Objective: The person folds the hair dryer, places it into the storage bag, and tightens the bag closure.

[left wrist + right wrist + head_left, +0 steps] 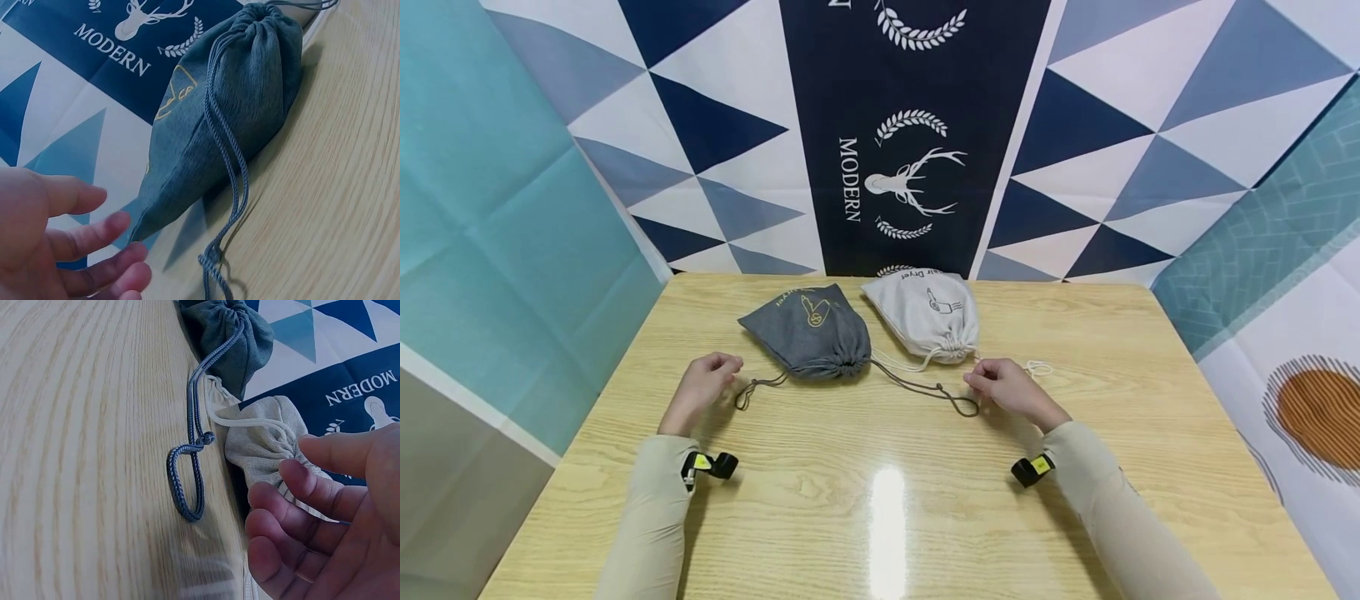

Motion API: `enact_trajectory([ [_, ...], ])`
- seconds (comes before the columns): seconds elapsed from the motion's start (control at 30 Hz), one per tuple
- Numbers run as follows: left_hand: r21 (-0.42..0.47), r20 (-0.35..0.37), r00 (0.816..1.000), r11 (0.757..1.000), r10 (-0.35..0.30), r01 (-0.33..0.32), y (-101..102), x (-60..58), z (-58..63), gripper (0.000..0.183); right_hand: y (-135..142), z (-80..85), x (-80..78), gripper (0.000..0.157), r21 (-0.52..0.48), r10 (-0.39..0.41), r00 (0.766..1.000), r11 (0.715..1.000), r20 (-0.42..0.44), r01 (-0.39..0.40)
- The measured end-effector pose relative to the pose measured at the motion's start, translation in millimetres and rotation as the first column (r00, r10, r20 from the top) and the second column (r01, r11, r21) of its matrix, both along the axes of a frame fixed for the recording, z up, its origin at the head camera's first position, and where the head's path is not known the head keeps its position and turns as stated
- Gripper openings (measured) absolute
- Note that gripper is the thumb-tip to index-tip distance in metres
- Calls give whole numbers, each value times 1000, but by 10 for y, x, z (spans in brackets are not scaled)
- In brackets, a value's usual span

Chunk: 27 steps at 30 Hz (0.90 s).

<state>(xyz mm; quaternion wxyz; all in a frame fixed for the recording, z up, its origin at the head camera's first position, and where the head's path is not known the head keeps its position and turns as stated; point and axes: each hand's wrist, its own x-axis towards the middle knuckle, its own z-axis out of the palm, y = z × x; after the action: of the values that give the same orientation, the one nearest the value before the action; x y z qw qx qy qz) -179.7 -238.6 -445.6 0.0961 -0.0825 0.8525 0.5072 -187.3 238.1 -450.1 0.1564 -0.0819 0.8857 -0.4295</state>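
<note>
A dark grey drawstring bag [820, 333] with a yellow hair-dryer print lies on the table, its neck drawn tight. Behind it on the right sits a white drawstring bag [928, 317], also cinched, with a dark hair-dryer print. My left hand [702, 385] hovers left of the grey bag with loosely bent fingers, near its left grey cord [234, 181]. My right hand [1009, 387] is by the looped end of the right grey cord [187, 481], in front of the white bag. Its fingers are relaxed and hold nothing.
The wooden table [805, 500] ends at a patterned backdrop [730, 133] close behind the bags. A white cord end [1038, 367] lies past my right hand. Each wrist wears a small black camera [724, 466].
</note>
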Motion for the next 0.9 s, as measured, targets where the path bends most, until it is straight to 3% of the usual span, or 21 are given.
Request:
enact_trajectory([
  [0.17, -22, -78, 994, 997, 70, -72, 74, -25, 1, 42, 7, 20, 33, 33, -3, -10, 1000, 1000, 16, 10],
  [0.33, -11, -160, 976, 988, 150, -153, 187, -65, 14, 39, 8, 86, 45, 32, -15, -2, 1000, 1000, -5, 2],
  [0.47, 18, -254, 949, 982, 185, -187, 295, -125, 52, 38, -11, 164, 7, 32, -17, -3, 999, 1000, -54, 2],
  [0.63, 50, -362, 904, 973, 228, -226, 463, -200, 134, 33, -42, 258, -40, 35, -7, -21, 996, 1000, -90, 20],
  [0.73, 53, -432, 876, 975, 217, -215, 591, -252, 215, 30, -69, 306, -46, 39, 4, -57, 992, 998, -113, 58],
  [0.9, 0, -524, 842, 989, 129, -151, 815, -328, 310, 30, -113, 386, -59, 43, 42, -120, 968, 990, -219, 133],
])
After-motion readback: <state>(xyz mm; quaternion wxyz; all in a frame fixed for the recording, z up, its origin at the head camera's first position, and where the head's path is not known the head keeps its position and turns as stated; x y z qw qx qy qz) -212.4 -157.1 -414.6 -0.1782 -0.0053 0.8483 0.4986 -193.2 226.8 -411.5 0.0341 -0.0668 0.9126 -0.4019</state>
